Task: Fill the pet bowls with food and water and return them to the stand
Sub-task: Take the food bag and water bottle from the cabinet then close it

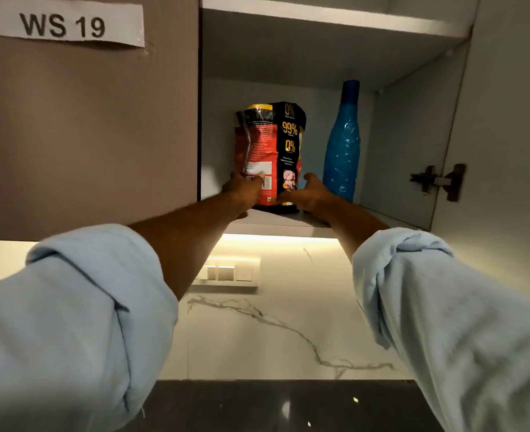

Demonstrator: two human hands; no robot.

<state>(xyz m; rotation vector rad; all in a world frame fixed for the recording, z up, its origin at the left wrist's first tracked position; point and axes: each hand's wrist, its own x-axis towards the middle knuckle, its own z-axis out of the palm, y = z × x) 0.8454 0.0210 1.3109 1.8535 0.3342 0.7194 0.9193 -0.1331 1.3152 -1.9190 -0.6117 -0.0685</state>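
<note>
Both arms were up into the open wall cabinet. The food bag (276, 151), red and black with a crumpled top, stood upright on the bottom shelf (276, 221) near its front edge.

- Left hand (246, 187): gripped the bag's lower left side, fingers wrapped onto the front by the barcode.
- Right hand (310, 193): gripped the bag's lower right corner, thumb on the front and fingers curled round the side.
- Bag base looked to be on the shelf; couldn't tell if it was lifted at all.
- Blue bottle (343, 141) stood upright just right of the bag. My right hand sat between the two. Couldn't tell if it touched the bottle.

A second shelf (335, 18) ran above. The left cabinet door (85, 135) was closed and carried a paper label (62, 24) reading "WS 19". The right door (491, 120) was swung open, hinge (438, 181) showing.

Below the cabinet there was a lit light strip (279, 238), a row of wall switches (226, 273), a white marble backsplash (288, 322) and a dark countertop (273, 406). My light blue sleeves (70, 322) were rolled up past the forearms.
</note>
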